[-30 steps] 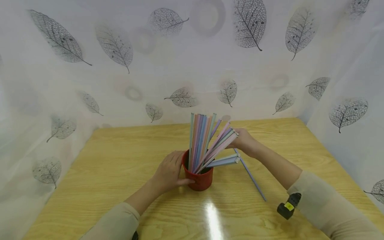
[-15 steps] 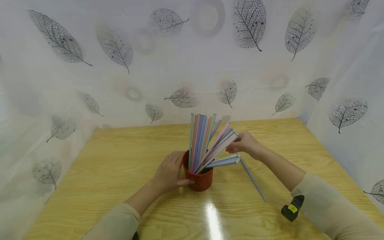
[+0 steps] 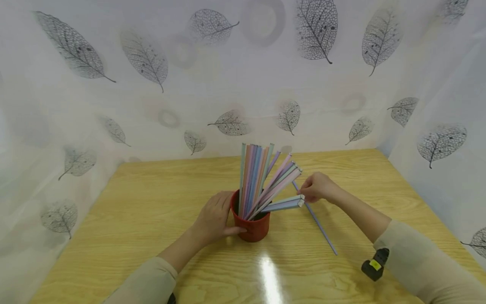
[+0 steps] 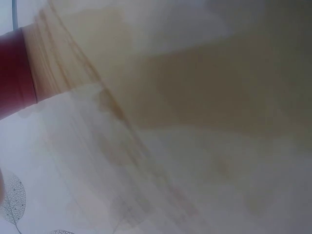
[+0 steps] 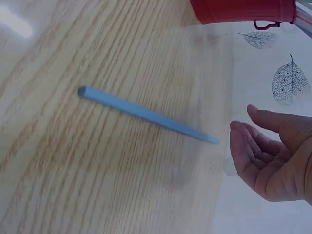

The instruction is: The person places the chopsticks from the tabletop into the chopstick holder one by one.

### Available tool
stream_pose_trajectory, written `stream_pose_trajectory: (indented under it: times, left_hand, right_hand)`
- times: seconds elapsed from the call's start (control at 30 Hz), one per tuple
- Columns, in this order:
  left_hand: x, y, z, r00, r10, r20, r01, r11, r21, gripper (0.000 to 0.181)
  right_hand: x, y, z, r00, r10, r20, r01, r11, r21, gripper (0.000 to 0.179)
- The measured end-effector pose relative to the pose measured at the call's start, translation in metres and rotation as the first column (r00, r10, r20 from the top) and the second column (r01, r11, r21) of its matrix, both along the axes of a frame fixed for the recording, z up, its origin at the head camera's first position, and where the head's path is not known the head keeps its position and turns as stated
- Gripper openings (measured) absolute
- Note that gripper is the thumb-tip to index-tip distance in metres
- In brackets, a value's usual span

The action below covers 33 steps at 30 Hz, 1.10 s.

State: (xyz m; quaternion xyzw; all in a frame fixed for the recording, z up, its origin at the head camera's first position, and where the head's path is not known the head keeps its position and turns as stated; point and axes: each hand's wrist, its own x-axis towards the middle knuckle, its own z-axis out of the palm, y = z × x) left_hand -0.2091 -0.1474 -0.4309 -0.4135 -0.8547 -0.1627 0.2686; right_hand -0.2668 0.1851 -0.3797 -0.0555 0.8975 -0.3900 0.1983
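Observation:
Left of the middle of the table, my left hand [image 3: 214, 217] grips the side of a small red bucket [image 3: 252, 231], thumb at its front. The bucket holds several pastel chopsticks [image 3: 253, 179], some upright and others leaning right. Two or so low-leaning ones [image 3: 282, 205] poke out over the rim. My right hand [image 3: 318, 188] hovers right of them with loosely bent fingers and nothing in it. Beneath it, a single blue-violet chopstick [image 5: 146, 115] lies on the table, partly behind the hand in the head view. The left wrist view shows mainly the bucket's edge [image 4: 14, 73] and blur.
The wooden table [image 3: 152, 202] backs onto a pale curtain [image 3: 243, 84] printed with leaves, which also closes off both sides. A black wrist camera [image 3: 373, 266] hangs by the right sleeve. Light glares on the table's front.
My right hand has drawn back from behind the leaning chopsticks, moving right and toward me, over the loose chopstick. My left hand and the bucket stay put.

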Motion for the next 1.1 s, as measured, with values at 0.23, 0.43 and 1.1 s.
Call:
stream_pose_trajectory:
  times: [0.23, 0.43, 1.1]
  left_hand:
    - [-0.001, 0.0, -0.001, 1.0, -0.01, -0.014, 0.01, 1.0, 0.008, 0.089]
    - [0.0, 0.0, 0.0, 1.0, -0.002, -0.02, 0.002, 1.0, -0.003, 0.089]
    - [-0.001, 0.0, 0.0, 1.0, -0.014, -0.028, 0.014, 1.0, 0.013, 0.088]
  right_hand:
    - [0.003, 0.004, -0.004, 0.993, 0.083, -0.078, -0.06, 0.963, 0.261, 0.017]
    - [0.005, 0.004, -0.014, 0.988, 0.143, -0.06, -0.115, 0.935, 0.336, 0.03]
    - [-0.002, -0.005, -0.025, 0.995, -0.01, 0.094, -0.014, 0.967, 0.256, 0.012]
